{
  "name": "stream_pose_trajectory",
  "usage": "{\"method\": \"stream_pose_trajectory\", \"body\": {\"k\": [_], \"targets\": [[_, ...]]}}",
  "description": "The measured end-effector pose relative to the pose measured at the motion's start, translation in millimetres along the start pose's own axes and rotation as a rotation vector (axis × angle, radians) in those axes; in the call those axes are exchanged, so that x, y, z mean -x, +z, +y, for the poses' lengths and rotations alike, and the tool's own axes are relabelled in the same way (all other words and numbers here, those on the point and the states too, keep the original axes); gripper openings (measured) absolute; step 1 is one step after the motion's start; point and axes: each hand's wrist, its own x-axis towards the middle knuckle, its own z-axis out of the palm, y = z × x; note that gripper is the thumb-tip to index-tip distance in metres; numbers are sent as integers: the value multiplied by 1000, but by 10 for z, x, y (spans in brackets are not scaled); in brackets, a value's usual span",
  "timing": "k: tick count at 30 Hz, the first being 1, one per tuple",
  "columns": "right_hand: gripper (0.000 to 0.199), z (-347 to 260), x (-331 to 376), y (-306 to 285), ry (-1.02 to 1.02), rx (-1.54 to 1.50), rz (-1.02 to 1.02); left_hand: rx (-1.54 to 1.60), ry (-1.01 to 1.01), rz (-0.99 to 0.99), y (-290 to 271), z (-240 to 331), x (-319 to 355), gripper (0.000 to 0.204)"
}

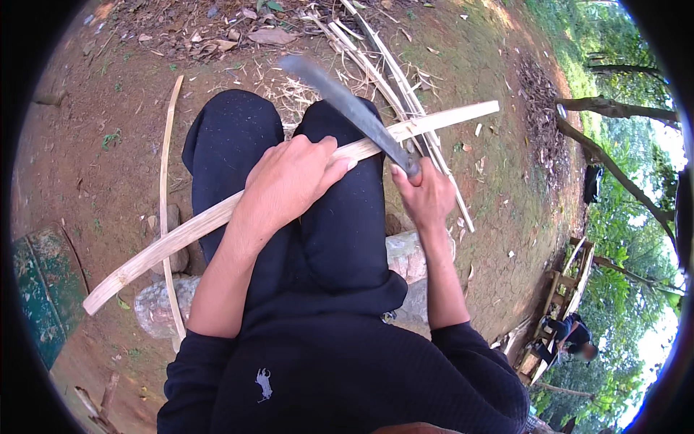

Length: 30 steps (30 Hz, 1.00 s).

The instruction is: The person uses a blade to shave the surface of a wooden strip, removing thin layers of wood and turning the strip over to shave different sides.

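A long pale strip of split wood or bamboo lies slantwise across my lap, its lower end at the left and its other end out past my right knee. My left hand is closed around the strip near its middle, thumb along the top. My right hand grips the handle of a machete. The grey blade points up and to the left, crossing over the strip just right of my left hand. Whether the edge touches the strip, I cannot tell.
Several split strips and shavings lie on the dirt beyond my knees. Another thin strip lies at the left, near a log. A worn green metal object is at the far left. Another person is at the right, by a wooden bench.
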Motion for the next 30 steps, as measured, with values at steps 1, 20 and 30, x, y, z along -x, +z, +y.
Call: {"method": "stream_pose_trajectory", "body": {"k": [1,20,30], "targets": [[60,130,2,44,-60,47,20,1,-3,-10,12,-11,19,40],[56,223,-136,-71,-56,-1,71,8,-64,4,-63,8,55,39],[57,482,21,-69,520,-83,-65,7,-64,-2,-47,21,-12,36]]}}
